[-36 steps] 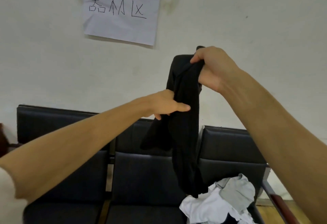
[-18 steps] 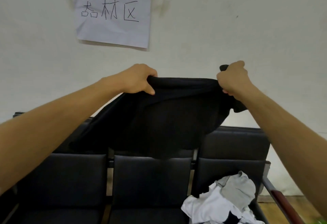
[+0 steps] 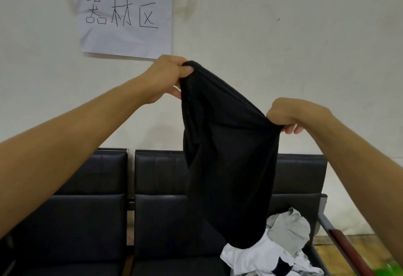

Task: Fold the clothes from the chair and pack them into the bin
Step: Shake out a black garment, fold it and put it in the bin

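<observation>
Black garment held up in front of the chair, hanging doubled. Left hand pinches its upper edge, fingers curled; right hand grips the lower corner. Pale clothes pile on the chair's right seat.

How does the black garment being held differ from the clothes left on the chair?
The black garment is dark, while the clothes pile is mostly white and grey. The black garment hangs in the air, gripped by the left hand and right hand; the clothes pile lies crumpled on the chair seat, untouched. The garment is one piece; the pile holds several. Neither is folded yet.
</observation>
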`<move>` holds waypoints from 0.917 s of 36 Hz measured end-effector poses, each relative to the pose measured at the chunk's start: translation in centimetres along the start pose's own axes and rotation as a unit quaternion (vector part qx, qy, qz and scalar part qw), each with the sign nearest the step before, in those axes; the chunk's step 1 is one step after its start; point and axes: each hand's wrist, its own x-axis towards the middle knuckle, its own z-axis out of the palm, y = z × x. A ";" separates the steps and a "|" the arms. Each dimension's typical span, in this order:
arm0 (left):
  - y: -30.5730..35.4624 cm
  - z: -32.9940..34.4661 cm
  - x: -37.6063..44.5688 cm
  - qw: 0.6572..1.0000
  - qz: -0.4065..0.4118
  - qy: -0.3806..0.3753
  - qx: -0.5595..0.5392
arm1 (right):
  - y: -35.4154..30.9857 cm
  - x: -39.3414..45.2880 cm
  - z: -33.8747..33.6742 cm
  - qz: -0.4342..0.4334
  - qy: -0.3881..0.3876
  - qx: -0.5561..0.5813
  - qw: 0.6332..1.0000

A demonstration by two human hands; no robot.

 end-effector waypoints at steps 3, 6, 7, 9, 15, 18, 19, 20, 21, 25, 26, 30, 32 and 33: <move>1.3 1.2 0.5 0.999 0.006 0.004 -0.052 | -0.7 0.3 0.4 -0.109 0.055 -0.051 0.991; 2.7 2.7 0.7 0.996 0.007 -0.012 -0.083 | -1.9 -0.5 0.7 -0.252 0.078 0.187 0.946; 3.1 3.1 0.8 0.996 0.005 -0.020 -0.087 | -2.6 -1.1 0.7 -0.284 0.036 0.277 0.917; 3.9 3.9 0.9 0.995 0.004 -0.033 -0.098 | -3.8 -2.2 0.8 -0.332 -0.056 0.364 0.868; 5.6 3.7 1.0 0.996 0.060 -0.069 -0.004 | -6.3 -2.2 1.3 -0.362 -0.012 0.308 0.880; 5.0 2.6 0.4 0.978 0.064 -0.175 0.093 | -6.1 -1.5 0.9 -0.305 -0.054 0.346 0.886; 4.6 2.2 0.2 0.968 0.050 -0.215 0.120 | -6.0 -1.5 0.7 -0.298 -0.073 0.373 0.876; 3.9 1.8 0.0 0.956 0.028 -0.257 0.139 | -5.8 -1.8 0.4 -0.295 -0.097 0.396 0.864; 3.2 1.7 -0.3 0.942 0.007 -0.299 0.155 | -5.6 -2.0 0.1 -0.293 -0.121 0.415 0.853; -1.4 2.8 -0.3 0.919 -0.052 -0.300 0.250 | -4.9 -2.5 -0.9 -0.280 -0.155 0.451 0.833; -2.3 3.3 -0.3 0.922 -0.058 -0.277 0.264 | -4.9 -2.7 -1.1 -0.276 -0.158 0.454 0.832; -4.6 4.5 -0.3 0.923 -0.068 -0.212 0.315 | -4.4 -3.0 -1.8 -0.266 -0.177 0.443 0.838; -5.3 4.6 -0.1 0.929 -0.066 -0.176 0.319 | -4.0 -3.0 -1.8 -0.260 -0.185 0.427 0.846; -5.6 4.6 0.2 0.937 -0.065 -0.152 0.308 | -3.7 -2.9 -1.8 -0.255 -0.188 0.415 0.853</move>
